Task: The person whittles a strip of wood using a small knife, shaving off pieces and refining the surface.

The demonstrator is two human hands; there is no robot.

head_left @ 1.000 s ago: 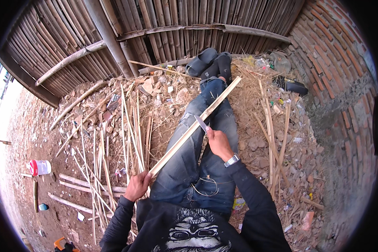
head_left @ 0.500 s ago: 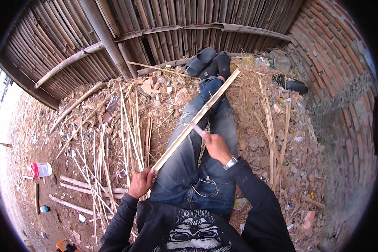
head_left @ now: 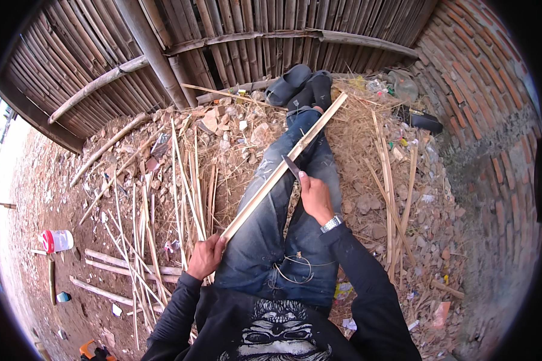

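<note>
A long, pale bamboo strip [head_left: 265, 189] slants across my outstretched legs, its far end near my crossed feet. My left hand [head_left: 206, 257] is closed around its near end, by my left thigh. In my right hand [head_left: 316, 195] is a knife [head_left: 291, 166], its dark blade pointing up and left with the tip at the strip's right edge. Whether the blade bites into the bamboo I cannot tell. A thin loop of fibre [head_left: 295, 269] lies over my jeans [head_left: 247, 259] between the thighs.
Thin bamboo strips [head_left: 177, 180] lie left of my legs, more strips [head_left: 386, 186] to the right. Dark clogs [head_left: 287, 86] rest by my feet. A bamboo wall [head_left: 253, 54] stands ahead, a brick wall [head_left: 464, 78] at right. A red-and-white tub [head_left: 57, 241] sits far left among rubble.
My right hand and the knife have moved a little farther up along the strip, away from me. The left hand keeps its hold on the near end.
</note>
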